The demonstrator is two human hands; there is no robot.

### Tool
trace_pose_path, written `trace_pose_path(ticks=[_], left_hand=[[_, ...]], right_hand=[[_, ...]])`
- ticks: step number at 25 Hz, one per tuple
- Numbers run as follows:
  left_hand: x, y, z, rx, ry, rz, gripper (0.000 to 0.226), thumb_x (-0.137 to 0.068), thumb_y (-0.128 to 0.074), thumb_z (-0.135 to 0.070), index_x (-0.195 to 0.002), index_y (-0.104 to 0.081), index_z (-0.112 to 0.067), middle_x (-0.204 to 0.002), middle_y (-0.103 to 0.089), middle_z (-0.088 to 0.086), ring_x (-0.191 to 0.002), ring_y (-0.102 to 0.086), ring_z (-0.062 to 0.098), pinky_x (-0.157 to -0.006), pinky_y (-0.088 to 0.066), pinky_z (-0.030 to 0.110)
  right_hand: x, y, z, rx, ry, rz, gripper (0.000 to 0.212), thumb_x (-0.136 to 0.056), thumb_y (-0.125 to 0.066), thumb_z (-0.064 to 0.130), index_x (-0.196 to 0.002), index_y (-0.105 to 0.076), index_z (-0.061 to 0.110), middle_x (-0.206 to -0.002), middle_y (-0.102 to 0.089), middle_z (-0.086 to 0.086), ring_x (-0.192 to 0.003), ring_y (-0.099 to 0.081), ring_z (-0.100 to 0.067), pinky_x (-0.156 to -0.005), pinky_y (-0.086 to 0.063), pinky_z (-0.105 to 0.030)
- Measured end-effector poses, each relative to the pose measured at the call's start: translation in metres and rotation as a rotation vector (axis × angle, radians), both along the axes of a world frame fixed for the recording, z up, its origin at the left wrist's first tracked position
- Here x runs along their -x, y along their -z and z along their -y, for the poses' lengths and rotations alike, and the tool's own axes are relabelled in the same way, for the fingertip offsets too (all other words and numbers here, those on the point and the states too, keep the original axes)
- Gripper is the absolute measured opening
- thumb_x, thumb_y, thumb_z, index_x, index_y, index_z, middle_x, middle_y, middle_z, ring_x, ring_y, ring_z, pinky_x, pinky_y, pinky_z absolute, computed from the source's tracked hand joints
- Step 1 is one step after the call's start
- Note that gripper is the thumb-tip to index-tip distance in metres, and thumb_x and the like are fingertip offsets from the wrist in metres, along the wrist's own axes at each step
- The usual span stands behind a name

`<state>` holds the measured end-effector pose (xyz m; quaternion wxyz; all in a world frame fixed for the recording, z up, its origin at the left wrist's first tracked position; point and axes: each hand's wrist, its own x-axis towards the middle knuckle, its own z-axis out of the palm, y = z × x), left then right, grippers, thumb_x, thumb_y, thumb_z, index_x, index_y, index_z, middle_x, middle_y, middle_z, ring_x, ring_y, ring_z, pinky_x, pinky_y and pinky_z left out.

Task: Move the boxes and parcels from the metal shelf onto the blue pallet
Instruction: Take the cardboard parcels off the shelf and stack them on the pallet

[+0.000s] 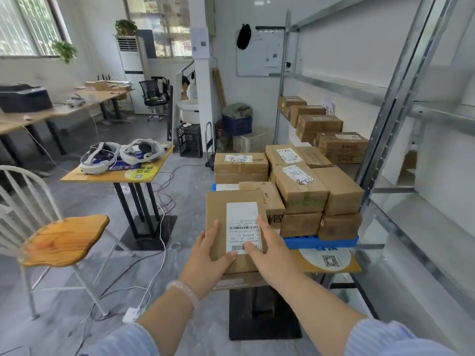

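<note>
Left hand (208, 255) and right hand (268, 253) gripped a box (221, 209), likely mid-carry; it needed lowering onto the pallet (321, 243) ahead.

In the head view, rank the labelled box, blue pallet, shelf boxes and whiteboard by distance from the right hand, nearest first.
1. Labelled box: held by the right hand.
2. Blue pallet: just right, under the stack.
3. Shelf boxes: farther back, right.
4. Whiteboard: back wall.

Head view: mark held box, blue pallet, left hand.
held box (231, 199), head view, bare top face.
blue pallet (321, 243), head view, front edge.
left hand (208, 253), head view, back of hand.
</note>
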<state>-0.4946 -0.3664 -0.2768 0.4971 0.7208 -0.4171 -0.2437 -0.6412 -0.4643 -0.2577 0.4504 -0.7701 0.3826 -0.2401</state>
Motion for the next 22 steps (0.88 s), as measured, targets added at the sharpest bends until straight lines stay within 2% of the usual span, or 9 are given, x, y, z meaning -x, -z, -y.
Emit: trace_pose_path(ticks=[2, 4, 7, 9, 12, 15, 18, 20, 22], left_hand=[[-0.023, -0.004, 0.021, -0.002, -0.045, -0.001, 0.077, -0.084, -0.071, -0.032, -0.142, -0.023, -0.049, -0.149, -0.033, 0.003, -0.139, -0.03, 0.019, -0.112, -0.031, 0.045], [-0.044, -0.012, 0.04, 0.004, -0.062, -0.031, 0.076, -0.085, -0.071, -0.028, -0.142, -0.024, -0.047, -0.147, -0.037, 0.002, -0.135, -0.036, 0.019, -0.111, -0.033, 0.043], [-0.073, -0.022, 0.077, -0.003, -0.122, -0.066, 0.076, -0.086, -0.071, -0.025, -0.143, -0.026, -0.045, -0.137, -0.046, -0.005, -0.118, -0.049, 0.01, -0.097, -0.043, 0.027], [-0.087, -0.024, 0.099, -0.005, -0.178, -0.117, 0.073, -0.086, -0.07, -0.024, -0.143, -0.028, -0.045, -0.13, -0.05, -0.009, -0.11, -0.053, 0.007, -0.088, -0.044, 0.021], [-0.108, -0.024, 0.123, -0.027, -0.248, -0.218, 0.068, -0.086, -0.069, -0.03, -0.138, -0.032, -0.053, -0.12, -0.051, -0.016, -0.105, -0.055, 0.009, -0.09, -0.048, 0.029], [-0.133, -0.025, 0.135, -0.075, -0.234, -0.268, 0.067, -0.085, -0.07, -0.036, -0.135, -0.031, -0.059, -0.116, -0.048, -0.023, -0.107, -0.056, 0.014, -0.095, -0.049, 0.038], [-0.163, -0.027, 0.146, -0.115, -0.215, -0.297, 0.066, -0.084, -0.07, -0.04, -0.131, -0.032, -0.064, -0.119, -0.046, -0.019, -0.109, -0.057, 0.019, -0.096, -0.049, 0.043], [-0.184, -0.026, 0.154, -0.151, -0.205, -0.305, 0.066, -0.085, -0.069, -0.04, -0.134, -0.03, -0.062, -0.122, -0.045, -0.013, -0.11, -0.056, 0.023, -0.096, -0.049, 0.046], [-0.199, -0.022, 0.165, -0.202, -0.182, -0.288, 0.068, -0.086, -0.068, -0.038, -0.137, -0.028, -0.059, -0.124, -0.044, -0.01, -0.11, -0.056, 0.023, -0.097, -0.048, 0.046]], right_hand=[[-0.024, -0.003, 0.032, 0.009, -0.08, -0.015, 0.072, -0.092, -0.057, 0.042, -0.15, -0.013, 0.042, -0.15, -0.029, 0.016, -0.129, -0.027, 0.002, -0.109, -0.026, -0.027], [-0.043, -0.006, 0.06, 0.008, -0.146, -0.04, 0.076, -0.09, -0.057, 0.049, -0.148, -0.008, 0.049, -0.147, -0.025, 0.02, -0.124, -0.022, 0.006, -0.104, -0.021, -0.023], [-0.072, -0.009, 0.112, -0.03, -0.26, -0.061, 0.081, -0.085, -0.057, 0.057, -0.143, -0.001, 0.058, -0.147, -0.023, 0.024, -0.123, -0.021, 0.004, -0.103, -0.02, -0.024], [-0.087, -0.012, 0.143, -0.053, -0.312, -0.07, 0.081, -0.081, -0.056, 0.063, -0.137, 0.001, 0.066, -0.141, -0.026, 0.028, -0.121, -0.027, 0.001, -0.101, -0.026, -0.026], [-0.103, -0.015, 0.174, -0.051, -0.361, -0.078, 0.078, -0.075, -0.053, 0.073, -0.129, 0.003, 0.076, -0.13, -0.029, 0.036, -0.118, -0.033, 0.002, -0.094, -0.032, -0.025], [-0.112, -0.012, 0.191, -0.074, -0.413, -0.045, 0.079, -0.071, -0.053, 0.078, -0.131, -0.001, 0.076, -0.139, -0.027, 0.036, -0.129, -0.031, 0.0, -0.104, -0.031, -0.031], [-0.117, -0.012, 0.209, 0.028, -0.399, -0.102, 0.081, -0.068, -0.05, 0.082, -0.134, -0.004, 0.073, -0.143, -0.022, 0.036, -0.135, -0.023, 0.0, -0.107, -0.026, -0.033], [-0.116, -0.008, 0.226, 0.156, -0.352, -0.226, 0.092, -0.063, -0.048, 0.085, -0.14, -0.004, 0.063, -0.155, -0.014, 0.024, -0.141, -0.016, -0.005, -0.112, -0.022, -0.036], [-0.11, 0.003, 0.242, 0.273, -0.348, -0.471, 0.108, -0.056, -0.051, 0.087, -0.146, 0.0, 0.054, -0.16, -0.001, 0.015, -0.145, -0.004, -0.011, -0.116, -0.013, -0.039]])
